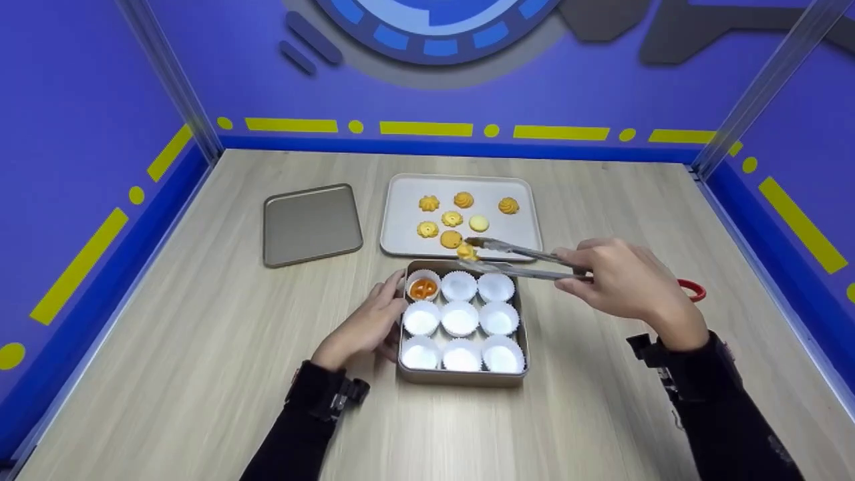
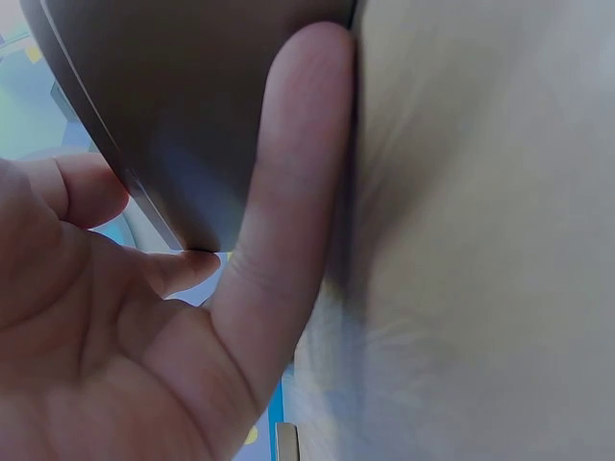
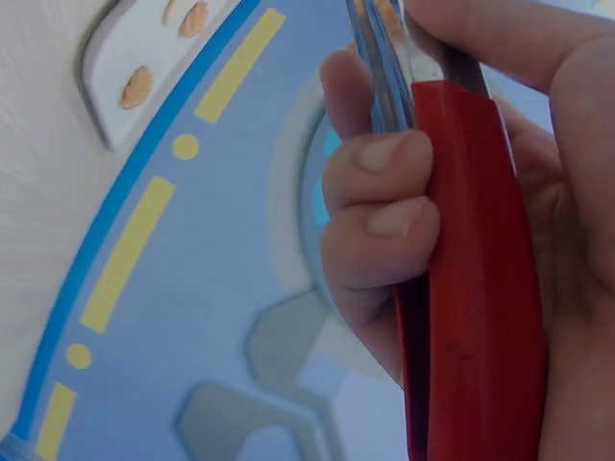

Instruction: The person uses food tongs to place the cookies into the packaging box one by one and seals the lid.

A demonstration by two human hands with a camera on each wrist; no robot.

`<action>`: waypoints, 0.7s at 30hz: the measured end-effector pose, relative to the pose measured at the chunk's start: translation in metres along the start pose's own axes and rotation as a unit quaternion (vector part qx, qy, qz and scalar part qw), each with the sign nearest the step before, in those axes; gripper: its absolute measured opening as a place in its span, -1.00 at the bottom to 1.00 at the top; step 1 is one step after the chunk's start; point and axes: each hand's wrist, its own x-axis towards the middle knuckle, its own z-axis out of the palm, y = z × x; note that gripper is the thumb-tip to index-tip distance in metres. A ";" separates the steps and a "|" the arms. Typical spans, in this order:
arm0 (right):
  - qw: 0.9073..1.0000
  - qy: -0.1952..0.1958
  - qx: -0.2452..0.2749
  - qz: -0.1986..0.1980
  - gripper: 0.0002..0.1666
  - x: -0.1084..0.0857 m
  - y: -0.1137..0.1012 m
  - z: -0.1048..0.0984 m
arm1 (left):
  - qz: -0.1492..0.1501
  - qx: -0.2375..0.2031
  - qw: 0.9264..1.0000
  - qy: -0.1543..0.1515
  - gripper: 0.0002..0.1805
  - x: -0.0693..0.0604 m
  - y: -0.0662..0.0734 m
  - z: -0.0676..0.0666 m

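Observation:
In the head view my right hand (image 1: 621, 280) grips a pair of metal tongs (image 1: 528, 272) with red handles (image 3: 480, 279). Between the tong tips is a small yellow cookie (image 1: 467, 252), above the near edge of a pale tray (image 1: 528, 244). Just in front of the tray stands a square tin (image 1: 461, 379) lined with rows of white paper cups (image 1: 459, 318). Its far-left cup contains an orange-brown round piece (image 1: 423, 289). My left hand (image 1: 364, 327) rests against the tin's left side, the thumb (image 2: 293, 163) lying straight along the wall.
Several cookies, among them a swirled one (image 1: 508, 205) and a pale round one (image 1: 479, 223), lie on the tray. A flat grey-brown lid (image 1: 312, 226) lies to its left. Blue panels (image 1: 434, 100) enclose the wooden table (image 1: 200, 334) at the back and sides.

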 end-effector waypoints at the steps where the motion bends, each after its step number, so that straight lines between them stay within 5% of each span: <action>1: 1.000 -0.004 -0.003 -0.009 -0.52 0.001 -0.003 -0.003 | 0.002 0.002 1.000 0.000 -0.25 0.000 0.000 0.000; 9: 0.998 -0.055 -0.009 -0.024 -0.56 0.011 -0.016 -0.003 | 0.005 0.008 1.000 0.002 -0.24 0.000 0.002 0.000; 21: 0.995 -0.077 -0.051 -0.030 -0.63 0.023 -0.024 0.002 | 0.022 0.044 0.999 0.011 -0.27 0.002 0.000 -0.001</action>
